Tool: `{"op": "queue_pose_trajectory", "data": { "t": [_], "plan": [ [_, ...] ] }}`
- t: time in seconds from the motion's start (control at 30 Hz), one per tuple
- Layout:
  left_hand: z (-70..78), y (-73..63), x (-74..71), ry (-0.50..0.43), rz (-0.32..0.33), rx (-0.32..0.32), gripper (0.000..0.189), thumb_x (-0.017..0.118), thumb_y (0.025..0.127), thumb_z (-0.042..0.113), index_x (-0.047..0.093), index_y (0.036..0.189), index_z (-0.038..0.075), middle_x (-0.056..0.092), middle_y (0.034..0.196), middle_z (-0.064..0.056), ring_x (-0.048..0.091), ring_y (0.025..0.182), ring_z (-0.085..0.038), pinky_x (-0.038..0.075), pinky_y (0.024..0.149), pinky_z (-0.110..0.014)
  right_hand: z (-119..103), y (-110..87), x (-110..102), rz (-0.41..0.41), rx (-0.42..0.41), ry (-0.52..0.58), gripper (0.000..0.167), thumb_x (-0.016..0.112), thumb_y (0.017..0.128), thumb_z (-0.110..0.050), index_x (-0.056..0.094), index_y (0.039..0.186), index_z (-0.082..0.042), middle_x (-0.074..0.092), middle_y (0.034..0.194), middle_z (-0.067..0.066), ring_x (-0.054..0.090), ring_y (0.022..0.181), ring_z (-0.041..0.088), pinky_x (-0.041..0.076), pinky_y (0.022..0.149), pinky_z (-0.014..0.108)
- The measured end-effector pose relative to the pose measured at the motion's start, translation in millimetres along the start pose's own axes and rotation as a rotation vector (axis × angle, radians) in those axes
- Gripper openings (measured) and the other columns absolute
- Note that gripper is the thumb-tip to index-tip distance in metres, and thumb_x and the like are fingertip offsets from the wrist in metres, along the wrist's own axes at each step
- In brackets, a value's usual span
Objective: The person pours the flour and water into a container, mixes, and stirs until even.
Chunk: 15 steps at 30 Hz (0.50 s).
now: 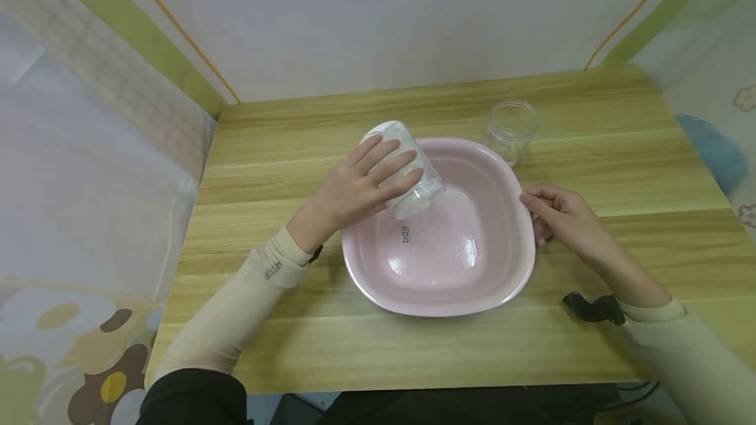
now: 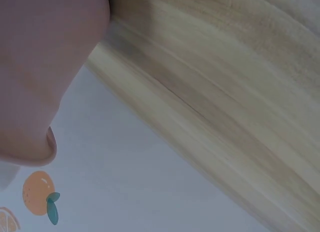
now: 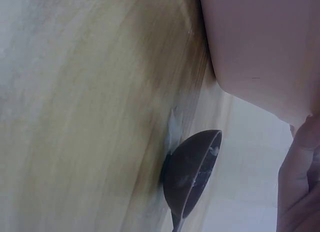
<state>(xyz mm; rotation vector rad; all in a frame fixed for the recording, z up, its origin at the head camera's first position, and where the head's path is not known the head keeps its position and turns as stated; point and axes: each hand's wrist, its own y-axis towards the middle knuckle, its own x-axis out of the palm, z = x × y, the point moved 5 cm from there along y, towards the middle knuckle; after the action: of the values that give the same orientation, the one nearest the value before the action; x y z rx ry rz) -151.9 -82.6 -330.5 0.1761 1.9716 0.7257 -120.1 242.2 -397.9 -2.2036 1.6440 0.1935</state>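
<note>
A: With the left hand (image 1: 366,189), gripped a clear jar (image 1: 422,195), fingers wrapped round its side, tilted above the pink basin (image 1: 437,300). With the right hand (image 1: 561,215), pinched the basin's rim.
B: Lost sight of anything?
A: Couldn't see the left thumb, hidden behind the jar. In left wrist view, got mostly hand edge, table (image 2: 200,81) and wall (image 2: 150,182). Lost the handle of a dark ladle (image 3: 185,174) at the frame edge in right wrist view.
B: Checked the containers?
A: Saw white stuff in or on the tilted jar; couldn't tell which. Spotted a second jar (image 1: 512,130), clear, upright just beside the basin's far edge. Couldn't tell glare from wet on the basin floor. Noticed whitish bits in the ladle's bowl.
B: Read any lettering?
A: Made out "bdo", sideways, inside the basin. Couldn't resolve the dark print on the left sleeve (image 1: 236,320).
</note>
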Motion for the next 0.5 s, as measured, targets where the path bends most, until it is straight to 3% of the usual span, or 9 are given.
{"op": "queue_pose_trajectory", "data": {
  "t": [0.2, 0.4, 0.5],
  "plan": [
    [3.7, -0.3, -0.9, 0.069, -0.003, 0.02, 0.049, 0.065, 0.099, 0.003, 0.053, 0.142, 0.023, 0.06, 0.145, -0.005, 0.055, 0.135, -0.03, 0.035, 0.129, -0.048, -0.3, -1.3, 1.0, -0.014, -0.013, 0.005, 0.035, 0.05, 0.111, -0.031, 0.06, 0.12, 0.001, 0.062, 0.072, -0.006, 0.06, 0.055, 0.01, 0.059, 0.053, 0.028],
    [5.3, -0.1, 4.2, 0.155, -0.141, 0.059, 0.057, 0.049, 0.103, -0.007, 0.047, 0.15, 0.025, 0.054, 0.152, -0.002, 0.051, 0.141, -0.027, 0.028, 0.132, -0.048, -0.3, -0.8, 0.7, -0.006, -0.005, -0.008, 0.035, 0.05, 0.111, -0.033, 0.06, 0.121, 0.0, 0.062, 0.071, -0.006, 0.059, 0.055, 0.011, 0.058, 0.054, 0.027],
    [5.8, 0.7, 4.6, 0.155, -0.159, 0.068, 0.058, 0.049, 0.103, -0.006, 0.047, 0.151, 0.027, 0.054, 0.153, 0.0, 0.05, 0.141, -0.027, 0.028, 0.132, -0.048, -1.7, -0.6, 1.4, -0.009, -0.01, -0.001, 0.034, 0.05, 0.111, -0.032, 0.061, 0.12, 0.0, 0.063, 0.072, -0.006, 0.06, 0.056, 0.01, 0.058, 0.053, 0.026]
  ]
}}
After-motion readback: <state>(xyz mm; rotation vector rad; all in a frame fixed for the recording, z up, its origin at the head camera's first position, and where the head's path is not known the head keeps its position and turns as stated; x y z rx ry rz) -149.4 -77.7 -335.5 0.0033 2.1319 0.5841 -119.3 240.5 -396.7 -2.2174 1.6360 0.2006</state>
